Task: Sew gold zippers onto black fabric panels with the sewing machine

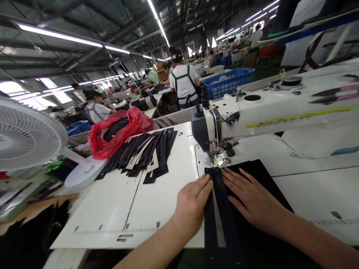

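Note:
A black strip (227, 224) with a long pale slit lies over a larger black fabric piece (260, 175) in front of the sewing machine's presser foot (215, 158). The strip's far end is close to the foot. My left hand (193, 203) rests on the strip's left edge, its fingers pressed together and pointing at the foot. Flat on the strip's right edge and the black fabric lies my right hand (249, 198), fingers spread. The sewing machine (269, 108) reaches in from the right.
A pile of black and beige strips (146, 153) covers the table's (165, 201) back left, beside a red plastic bag (120, 130). A white fan (30, 134) stands left. Behind are a blue crate (230, 82) and several people.

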### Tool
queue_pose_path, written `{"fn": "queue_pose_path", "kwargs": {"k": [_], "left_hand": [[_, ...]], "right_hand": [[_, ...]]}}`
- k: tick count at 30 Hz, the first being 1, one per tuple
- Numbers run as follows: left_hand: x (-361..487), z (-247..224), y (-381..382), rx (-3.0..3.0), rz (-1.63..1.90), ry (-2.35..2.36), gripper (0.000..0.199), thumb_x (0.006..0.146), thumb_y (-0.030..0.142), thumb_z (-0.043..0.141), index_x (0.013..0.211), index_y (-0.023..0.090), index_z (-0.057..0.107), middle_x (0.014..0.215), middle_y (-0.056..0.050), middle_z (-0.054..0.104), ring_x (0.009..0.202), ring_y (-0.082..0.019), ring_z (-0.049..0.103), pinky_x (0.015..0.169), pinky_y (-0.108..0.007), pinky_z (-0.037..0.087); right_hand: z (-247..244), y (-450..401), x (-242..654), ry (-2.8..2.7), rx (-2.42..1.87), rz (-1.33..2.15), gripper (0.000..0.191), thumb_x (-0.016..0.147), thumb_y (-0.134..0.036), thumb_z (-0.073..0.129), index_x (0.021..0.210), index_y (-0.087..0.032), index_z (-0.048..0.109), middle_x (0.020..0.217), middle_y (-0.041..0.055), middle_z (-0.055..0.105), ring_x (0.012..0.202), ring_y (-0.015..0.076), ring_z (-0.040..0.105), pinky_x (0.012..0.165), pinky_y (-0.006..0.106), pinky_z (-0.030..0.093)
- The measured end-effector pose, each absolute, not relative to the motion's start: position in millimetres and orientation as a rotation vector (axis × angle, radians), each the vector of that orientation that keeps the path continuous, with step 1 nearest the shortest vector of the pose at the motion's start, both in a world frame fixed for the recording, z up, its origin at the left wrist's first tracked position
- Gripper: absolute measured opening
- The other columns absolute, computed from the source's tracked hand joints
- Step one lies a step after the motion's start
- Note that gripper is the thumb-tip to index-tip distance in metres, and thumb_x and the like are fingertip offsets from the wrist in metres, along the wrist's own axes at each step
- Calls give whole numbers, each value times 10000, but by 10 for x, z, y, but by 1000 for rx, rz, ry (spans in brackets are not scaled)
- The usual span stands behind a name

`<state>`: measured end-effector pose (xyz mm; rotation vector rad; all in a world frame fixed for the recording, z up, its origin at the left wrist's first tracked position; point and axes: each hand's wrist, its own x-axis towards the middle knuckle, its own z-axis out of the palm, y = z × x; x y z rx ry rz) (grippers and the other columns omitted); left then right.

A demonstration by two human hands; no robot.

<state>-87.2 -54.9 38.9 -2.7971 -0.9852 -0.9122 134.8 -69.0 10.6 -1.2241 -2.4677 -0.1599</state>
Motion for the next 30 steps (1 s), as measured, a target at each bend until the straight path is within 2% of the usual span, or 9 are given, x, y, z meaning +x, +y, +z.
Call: {"fn": "queue_pose_path", "kwargs": {"k": [6,11,18,24,30], "left_hand": [[-613,234,-453,-2819,-637,-1045,275,904,114,412,1120,113,582,1196,-151,599,1067,-276,590,816,-420,554],[-646,208,-441,-2855,-661,-1104,263,927,115,365,1058,109,593,1272,-161,541,1200,-277,490,945,-446,480],[-685,162,-439,-2852,-624,-1022,349,916,93,331,1237,120,466,1275,-180,525,1215,-258,475,913,-447,490],[-772,57,-415,-2820,-610,-967,347,909,76,318,1207,142,483,1267,-153,535,1239,-256,445,890,-425,486],[-773,82,-391,-2786,-557,-902,333,895,69,323,1170,137,498,1208,-152,576,1187,-249,497,859,-406,492]], "right_hand": [[107,-698,1337,-2441,-1214,-156,572,854,-194,426,1410,-151,294,1397,115,401,1296,220,348,1061,470,278],[138,-703,1264,-2386,-1283,-111,580,857,-197,421,1419,-180,275,1397,92,408,1267,240,383,1029,497,298],[177,-722,1219,-2312,-1336,119,506,893,-279,385,1396,-251,335,1384,80,429,1269,268,374,1034,529,264],[223,-722,1236,-2304,-1325,278,492,911,-302,343,1398,-230,337,1393,108,411,1288,286,344,1052,553,216],[221,-748,1244,-2281,-1306,305,493,920,-305,326,1409,-248,312,1407,98,392,1302,284,324,1055,566,212]]}}
